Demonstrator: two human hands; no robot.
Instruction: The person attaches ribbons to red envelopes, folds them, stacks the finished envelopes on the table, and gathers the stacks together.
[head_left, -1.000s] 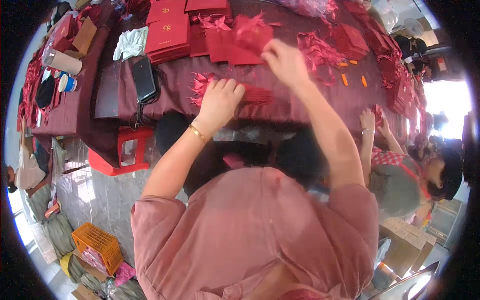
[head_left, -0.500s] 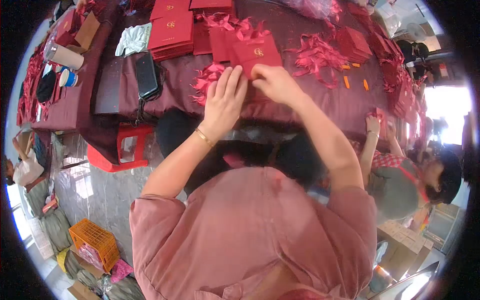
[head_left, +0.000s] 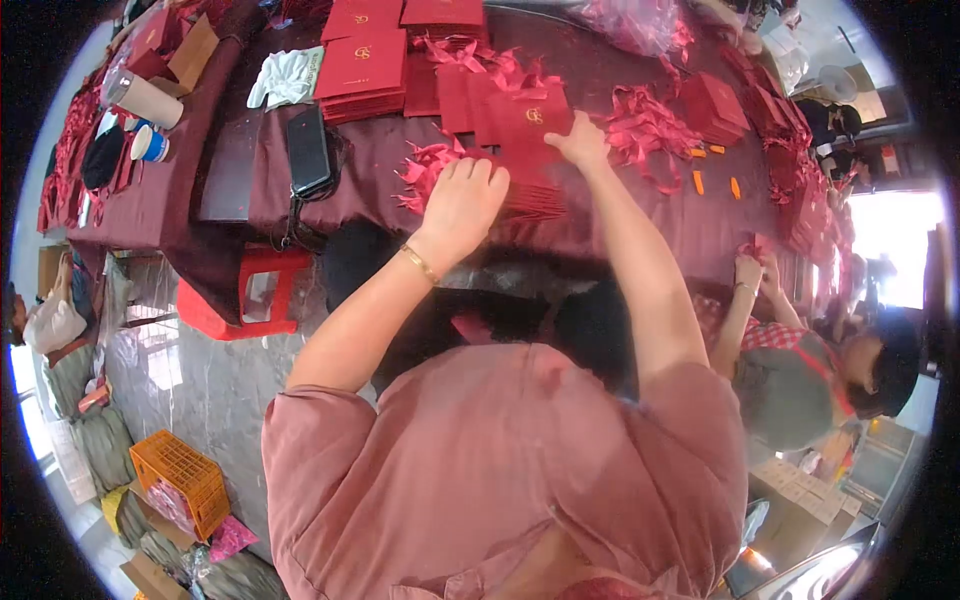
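Note:
My left hand (head_left: pixel 465 205) lies over the left end of a low stack of red bags (head_left: pixel 535 200) at the table's front edge, fingers slightly bent and resting on it. Pink-red ribbons (head_left: pixel 425 175) spread out left of that hand. My right hand (head_left: pixel 582 142) is at the right edge of a red bag with a gold logo (head_left: pixel 535 115), its thumb and fingers apart. This bag lies on other red bags with ribbons (head_left: pixel 500 68) along their top edges. The fingertips of my left hand are partly hidden against the stack.
Left of the bags are a red stack (head_left: pixel 362 65), white gloves (head_left: pixel 285 80) and a black phone (head_left: pixel 309 152). Loose ribbons (head_left: pixel 645 135), orange pieces (head_left: pixel 698 182) and more bags (head_left: pixel 713 108) lie right. A co-worker (head_left: pixel 790 370) sits at the right; a red stool (head_left: pixel 240 295) stands left.
My right hand came down from above to the bags beside my left hand, then moved up and right, its fingers spreading. A bag with a gold logo now lies flat on the others.

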